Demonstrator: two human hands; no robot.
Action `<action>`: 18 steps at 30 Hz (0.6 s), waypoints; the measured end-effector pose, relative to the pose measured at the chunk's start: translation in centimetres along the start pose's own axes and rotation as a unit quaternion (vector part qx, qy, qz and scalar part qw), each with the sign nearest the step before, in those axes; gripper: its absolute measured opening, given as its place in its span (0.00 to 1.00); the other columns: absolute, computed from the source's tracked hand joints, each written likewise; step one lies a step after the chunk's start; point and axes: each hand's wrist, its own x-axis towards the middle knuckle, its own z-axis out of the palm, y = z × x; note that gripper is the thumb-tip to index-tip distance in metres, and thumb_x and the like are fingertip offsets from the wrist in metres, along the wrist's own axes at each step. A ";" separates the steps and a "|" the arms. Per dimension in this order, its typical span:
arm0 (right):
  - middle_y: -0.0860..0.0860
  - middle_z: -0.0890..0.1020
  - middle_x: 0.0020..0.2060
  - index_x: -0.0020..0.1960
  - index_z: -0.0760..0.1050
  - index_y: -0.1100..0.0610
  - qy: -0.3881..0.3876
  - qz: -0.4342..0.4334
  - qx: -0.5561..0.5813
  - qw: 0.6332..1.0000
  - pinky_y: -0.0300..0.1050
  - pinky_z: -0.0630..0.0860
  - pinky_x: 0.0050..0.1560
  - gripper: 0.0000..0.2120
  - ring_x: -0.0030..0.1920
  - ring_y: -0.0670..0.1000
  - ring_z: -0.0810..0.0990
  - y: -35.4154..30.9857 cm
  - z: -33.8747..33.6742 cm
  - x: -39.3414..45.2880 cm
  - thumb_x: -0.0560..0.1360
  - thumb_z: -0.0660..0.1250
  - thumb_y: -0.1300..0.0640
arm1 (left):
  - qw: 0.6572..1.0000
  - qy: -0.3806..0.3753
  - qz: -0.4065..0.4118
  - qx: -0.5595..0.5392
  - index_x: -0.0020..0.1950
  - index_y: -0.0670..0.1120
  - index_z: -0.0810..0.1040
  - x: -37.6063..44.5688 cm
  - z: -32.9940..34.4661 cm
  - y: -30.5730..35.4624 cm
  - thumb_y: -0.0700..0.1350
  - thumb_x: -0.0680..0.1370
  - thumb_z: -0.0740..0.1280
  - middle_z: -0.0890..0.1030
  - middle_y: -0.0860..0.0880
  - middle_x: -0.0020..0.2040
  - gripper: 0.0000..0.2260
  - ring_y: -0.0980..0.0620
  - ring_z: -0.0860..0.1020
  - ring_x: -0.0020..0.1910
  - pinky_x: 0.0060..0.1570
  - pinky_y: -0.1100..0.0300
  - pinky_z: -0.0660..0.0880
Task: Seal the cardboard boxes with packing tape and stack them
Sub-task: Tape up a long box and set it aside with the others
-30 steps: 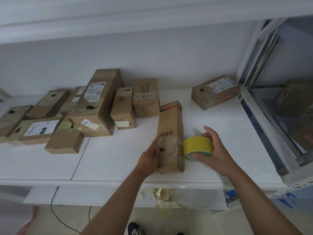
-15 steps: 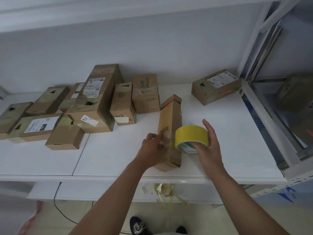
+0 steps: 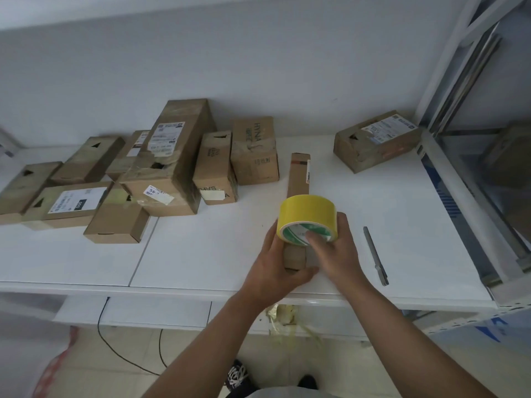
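The left hand [image 3: 271, 265] clasps the near end of the narrow box [image 3: 298, 179], and the right hand [image 3: 337, 254] grips the yellow tape roll [image 3: 306, 218] on top of it. Taping seems underway; next, probably draw tape along the box, whose long axis points away toward the wall.

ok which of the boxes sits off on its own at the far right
The labelled box beside the metal frame; the other boxes cluster at the left or lie under the hands.
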 end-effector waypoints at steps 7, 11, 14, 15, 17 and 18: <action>0.46 0.76 0.42 0.55 0.67 0.56 -0.043 -0.016 -0.078 0.996 0.33 0.71 0.38 0.14 0.42 0.42 0.75 -0.8 -1.3 0.6 0.74 0.69 0.58 | 0.996 0.069 -0.015 0.055 0.70 0.51 0.69 -0.7 1.0 -0.1 0.59 0.70 0.61 0.79 0.53 0.57 0.29 0.56 0.76 0.41 0.39 0.62 0.72; 0.48 0.75 0.42 0.54 0.68 0.56 -0.019 -0.031 -0.059 0.998 0.27 0.68 0.35 0.14 0.41 0.40 0.75 -1.2 -2.9 0.8 0.73 0.68 0.67 | 0.997 0.058 -0.021 0.046 0.80 0.60 0.54 -0.7 0.8 -0.1 0.56 0.71 0.62 0.79 0.52 0.59 0.38 0.53 0.80 0.42 0.42 0.59 0.78; 0.47 0.75 0.41 0.53 0.68 0.55 -0.018 -0.040 -0.046 0.998 0.26 0.68 0.35 0.14 0.39 0.33 0.74 -1.3 -3.0 0.3 0.68 0.64 0.58 | 0.995 0.051 -0.013 0.085 0.81 0.59 0.49 -0.7 0.7 0.0 0.60 0.70 0.60 0.71 0.53 0.72 0.41 0.47 0.81 0.51 0.47 0.52 0.80; 0.46 0.75 0.41 0.53 0.69 0.55 -0.018 -0.040 -0.048 0.998 0.26 0.68 0.35 0.15 0.38 0.34 0.74 -1.3 -3.0 0.2 0.67 0.63 0.57 | 0.992 0.052 -0.015 0.111 0.82 0.56 0.50 -0.7 0.7 0.0 0.61 0.70 0.59 0.66 0.53 0.76 0.41 0.45 0.80 0.54 0.47 0.51 0.80; 0.46 0.75 0.40 0.53 0.68 0.54 -0.012 -0.045 -0.068 0.997 0.28 0.68 0.34 0.15 0.39 0.39 0.75 -1.2 -3.0 0.2 0.67 0.61 0.55 | 0.982 0.064 -0.006 0.180 0.82 0.52 0.54 -0.6 0.6 0.2 0.63 0.70 0.58 0.60 0.52 0.80 0.41 0.42 0.80 0.57 0.47 0.51 0.80; 0.46 0.75 0.39 0.53 0.67 0.54 -0.008 -0.049 -0.083 0.995 0.29 0.68 0.34 0.15 0.38 0.41 0.75 -1.2 -3.1 0.2 0.67 0.61 0.55 | 0.973 0.073 0.004 0.217 0.81 0.50 0.56 -0.5 0.6 0.3 0.63 0.71 0.57 0.60 0.50 0.80 0.40 0.42 0.80 0.58 0.46 0.51 0.79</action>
